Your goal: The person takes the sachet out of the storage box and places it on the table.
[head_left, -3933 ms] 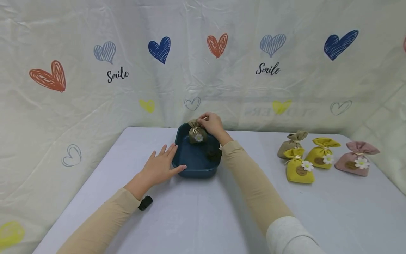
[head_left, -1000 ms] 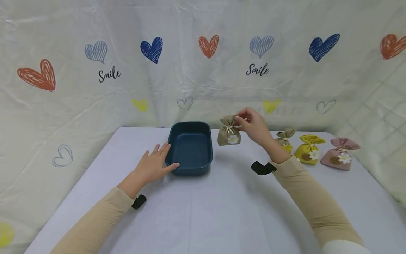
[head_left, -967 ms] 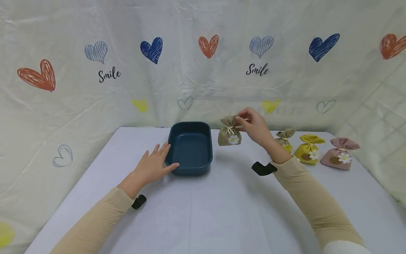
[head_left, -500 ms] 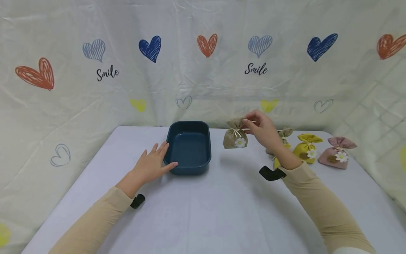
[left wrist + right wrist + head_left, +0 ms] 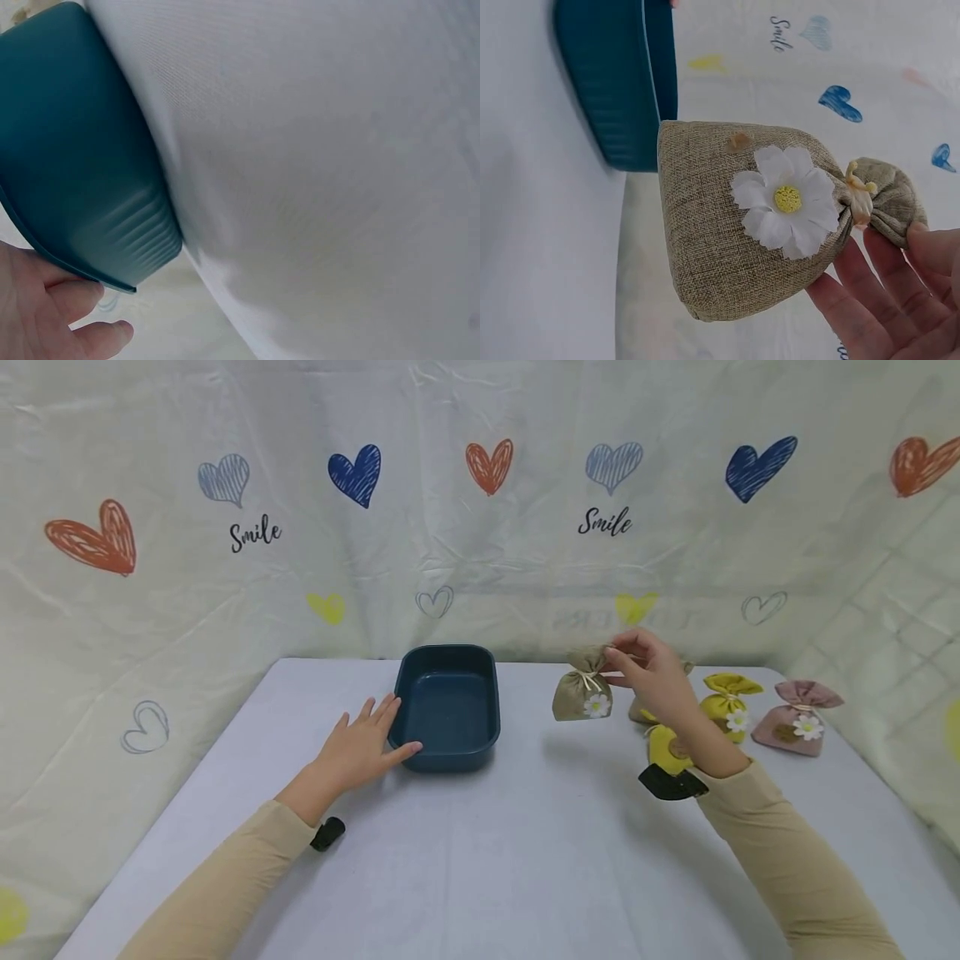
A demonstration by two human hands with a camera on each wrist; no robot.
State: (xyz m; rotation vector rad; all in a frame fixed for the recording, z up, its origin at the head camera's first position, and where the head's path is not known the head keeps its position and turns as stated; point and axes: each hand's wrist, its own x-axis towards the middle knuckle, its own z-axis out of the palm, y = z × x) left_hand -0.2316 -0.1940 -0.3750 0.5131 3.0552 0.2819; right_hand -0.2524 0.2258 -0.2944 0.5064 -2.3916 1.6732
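Note:
My right hand (image 5: 660, 681) pinches a tan burlap sachet (image 5: 582, 689) by its gathered top. The sachet hangs a little above the table, right of the basin; the right wrist view shows a white daisy (image 5: 786, 201) on its side and a cream ribbon tied round its neck. My left hand (image 5: 352, 750), fingers spread and straight, touches the left side of a dark teal rectangular basin (image 5: 444, 763). In the left wrist view its fingertips (image 5: 82, 296) lie at the basin's rim. Nothing lies inside the basin.
Beyond my right hand stand a yellow sachet (image 5: 667, 750), another yellow sachet (image 5: 723, 706) and a pink sachet (image 5: 791, 727). A second tan sachet (image 5: 639, 710) is mostly hidden behind that hand. A heart-printed white cloth (image 5: 525, 560) backs the white table (image 5: 480, 860).
Earlier, my right hand held the tan sachet over the basin. It has since carried it out and rightward, toward the other sachets. My left hand has stayed at the basin's side.

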